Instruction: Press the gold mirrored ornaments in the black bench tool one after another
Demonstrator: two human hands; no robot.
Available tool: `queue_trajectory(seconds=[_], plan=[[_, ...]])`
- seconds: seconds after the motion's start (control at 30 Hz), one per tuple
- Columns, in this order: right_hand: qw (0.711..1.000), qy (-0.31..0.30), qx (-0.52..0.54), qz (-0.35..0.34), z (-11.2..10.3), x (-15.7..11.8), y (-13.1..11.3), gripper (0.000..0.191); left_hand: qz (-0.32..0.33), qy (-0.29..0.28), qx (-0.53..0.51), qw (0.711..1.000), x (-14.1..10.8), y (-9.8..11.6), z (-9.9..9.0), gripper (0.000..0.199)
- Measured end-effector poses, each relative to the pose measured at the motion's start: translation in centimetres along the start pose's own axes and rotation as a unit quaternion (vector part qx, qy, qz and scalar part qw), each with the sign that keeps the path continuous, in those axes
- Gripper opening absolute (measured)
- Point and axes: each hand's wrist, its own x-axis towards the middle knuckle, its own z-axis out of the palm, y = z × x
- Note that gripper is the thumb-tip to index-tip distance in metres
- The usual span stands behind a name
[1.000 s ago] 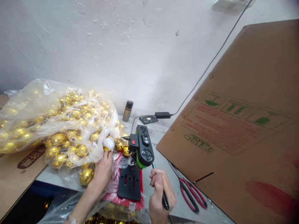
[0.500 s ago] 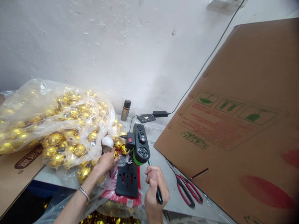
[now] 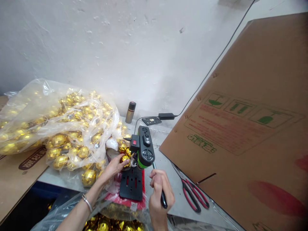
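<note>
Left hand (image 3: 115, 167) gripping gold ball (image 3: 124, 161), at machine's (image 3: 145, 146) 8 o'clock. Right hand (image 3: 160, 195) closed round black handle (image 3: 164, 199), machine's 5 o'clock. Bag of gold balls (image 3: 81, 125) at 9, bottle (image 3: 130, 113) upright at 11, scissors (image 3: 194, 194) between 4 and 5

Light: bright, cool, source out of view | Shadow: soft, on wall (image 3: 134, 57) | Glare: bag (image 3: 48, 93), gold balls (image 3: 89, 177) | Fine detail: soft, box (image 3: 240, 122) print smeared | Edges: wide-angle stretch, dark upper-right corner
</note>
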Motion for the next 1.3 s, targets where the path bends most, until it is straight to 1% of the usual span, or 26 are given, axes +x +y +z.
queue_trajectory(seconds=[0.1, 0.2, 0.3, 0.37, 0.47, 0.53, 0.57, 0.63, 0.7, 0.93, 1.0, 1.13, 1.3], plan=[[1.0, 0.005, 0.004, -0.006, 0.0, 0.3, -0.1, 0.037, -0.029, 0.014, -0.008, 0.999, -0.1, 0.3, -0.1, 0.071], [1.0, 0.007, 0.002, 0.0, 0.0, 0.7, -0.5, 0.037, -0.039, 0.028, -0.03, 0.998, -0.8, 0.9, -0.6, 0.074], [1.0, 0.005, 0.003, 0.01, 0.0, 1.2, -0.9, 0.037, -0.025, 0.026, -0.113, 0.993, -2.7, 1.1, -1.0, 0.072], [1.0, 0.004, 0.008, 0.014, 0.0, 1.5, -1.0, 0.037, -0.013, 0.018, -0.159, 0.987, -4.4, 0.8, -0.8, 0.072], [1.0, 0.004, 0.01, 0.021, 0.0, 1.7, -1.0, 0.038, -0.006, 0.01, -0.167, 0.986, -6.8, -0.4, 0.9, 0.071], [1.0, 0.006, 0.008, 0.02, 0.0, 1.7, -1.1, 0.038, -0.004, 0.027, -0.153, 0.988, -7.7, -1.2, 2.7, 0.067], [1.0, 0.007, 0.007, 0.018, 0.0, 1.8, -1.1, 0.038, 0.0, 0.044, -0.139, 0.989, -8.0, -1.6, 3.5, 0.065], [1.0, 0.004, 0.003, 0.015, -0.1, 1.8, -1.2, 0.036, 0.016, 0.09, -0.101, 0.991, -8.1, -2.0, 4.9, 0.062], [1.0, -0.002, -0.001, 0.014, -0.1, 1.8, -1.4, 0.035, 0.039, 0.126, -0.058, 0.99, -7.8, -2.1, 5.7, 0.06], [1.0, -0.019, -0.013, 0.008, -0.5, 1.5, -1.5, 0.034, 0.119, 0.164, 0.019, 0.979, -6.2, -2.1, 6.5, 0.053], [1.0, -0.024, -0.013, 0.009, -0.6, 1.4, -1.4, 0.034, 0.148, 0.166, 0.034, 0.974, -6.0, -2.2, 6.7, 0.05], [0.999, -0.028, -0.008, 0.012, -0.6, 1.3, -1.2, 0.033, 0.2, 0.142, 0.06, 0.968, -6.0, -2.7, 7.2, 0.05], [0.999, -0.03, -0.007, 0.016, -0.6, 1.5, -1.5, 0.032, 0.213, 0.14, 0.079, 0.964, -6.2, -3.3, 7.9, 0.053]])
